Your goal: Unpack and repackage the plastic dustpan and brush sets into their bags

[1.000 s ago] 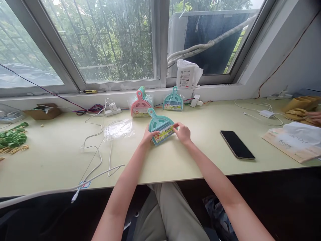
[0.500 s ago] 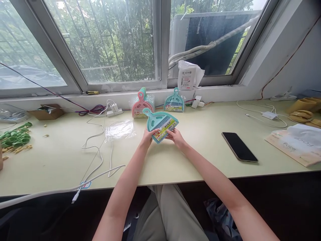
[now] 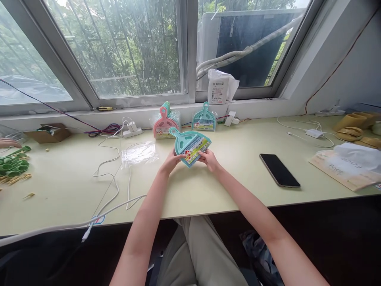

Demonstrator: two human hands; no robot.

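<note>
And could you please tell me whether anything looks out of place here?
The slim white cable plug hangs past the front edge of the pale yellowish table, where it might snag. One small yellowish piece lies apart from the green and yellowish heap. The turquoise plastic dustpan, tilted in the left hand and right hand, shows no obvious damage.

The tissue pack [image 3: 342, 178] at the right of the tabletop [image 3: 238, 159] is showing the word "Face", and it seems to be repeating it, turned around, farther back. A label [image 3: 194, 151] is lying slantwise across the near teal dustpan [image 3: 185, 142], carrying Chinese characters too small to read surely. The pink dustpan [image 3: 163, 124] and the far teal dustpan [image 3: 204, 116] are also bearing labels, and the white box [image 3: 218, 90] is carrying print, all unreadable.
</note>
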